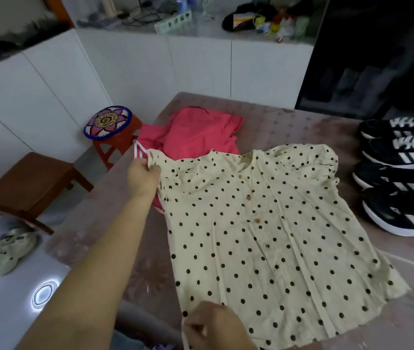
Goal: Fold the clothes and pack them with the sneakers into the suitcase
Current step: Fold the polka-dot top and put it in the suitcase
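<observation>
Head view of a table (289,127) under a mauve patterned cover, with a cream polka-dot blouse (264,236) spread flat, button front up, as the landmark. The left hand (143,178) lies at the blouse's far-left shoulder, its fingers curled and pinching the fabric edge there. The right hand (213,327) lies at the blouse's near-left hem corner, fingers curled around the cloth. Behind the blouse's collar lies a crumpled pink garment (196,132) with white stripes, partly overlapped by the blouse's left shoulder. To the right of the blouse, apart from its sleeve, four black sneakers (390,175) with white stripes stand side by side. Beyond the blouse's left side, off the table, stand an orange stool (108,122) with a flower-patterned cushion and a brown wooden chair (29,178).
</observation>
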Available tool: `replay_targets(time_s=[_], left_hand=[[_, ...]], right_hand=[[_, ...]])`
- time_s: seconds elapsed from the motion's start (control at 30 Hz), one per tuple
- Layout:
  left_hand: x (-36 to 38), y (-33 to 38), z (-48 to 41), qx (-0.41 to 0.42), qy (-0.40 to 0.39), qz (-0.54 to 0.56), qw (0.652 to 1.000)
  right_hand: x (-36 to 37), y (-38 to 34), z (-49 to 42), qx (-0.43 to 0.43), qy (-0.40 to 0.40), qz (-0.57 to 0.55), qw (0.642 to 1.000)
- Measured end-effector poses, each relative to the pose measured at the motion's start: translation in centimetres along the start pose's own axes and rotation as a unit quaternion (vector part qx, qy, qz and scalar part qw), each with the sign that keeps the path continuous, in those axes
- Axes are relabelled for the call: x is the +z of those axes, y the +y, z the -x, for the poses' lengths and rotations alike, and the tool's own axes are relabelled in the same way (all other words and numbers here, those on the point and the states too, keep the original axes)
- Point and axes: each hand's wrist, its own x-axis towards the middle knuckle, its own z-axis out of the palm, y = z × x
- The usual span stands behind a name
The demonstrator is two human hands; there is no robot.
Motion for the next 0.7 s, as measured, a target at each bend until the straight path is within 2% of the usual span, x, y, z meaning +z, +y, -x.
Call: replay_targets(time_s=[0.07,0.17,0.27,0.37,0.43,0.57,0.7], left_hand=[[2.4,2.0,0.6,0.035,-0.049,-0.008,0.998],[6.7,3.5,1.7,0.063,-0.148,-0.029,0.987],[10.2,2.6,2.3,0.011,-0.266,-0.057,0.962],[11.5,1.1,2.3,-0.032,-0.297,-0.104,0.949],[11.8,2.0,2.4,-0.022,-0.278,-0.109,0.954],[13.3,6.7,2.6,0.031,-0.245,-0.119,0.962],[18.1,12.2,4.3,0.107,-0.283,-0.112,0.946]], right_hand=[[-1.0,1.9,1.3,0.024,0.033,-0.012,0.999],[-2.6,4.8,1.2,0.077,0.036,0.022,0.996],[-3.8,7.6,0.9,0.135,-0.018,0.053,0.989],[-5.5,9.6,1.1,0.103,-0.051,0.022,0.993],[-7.9,10.8,1.5,0.079,-0.020,0.006,0.997],[-14.3,15.0,2.4,0.125,0.106,0.025,0.986],[-19.8,19.0,4.1,0.182,0.240,0.032,0.953]])
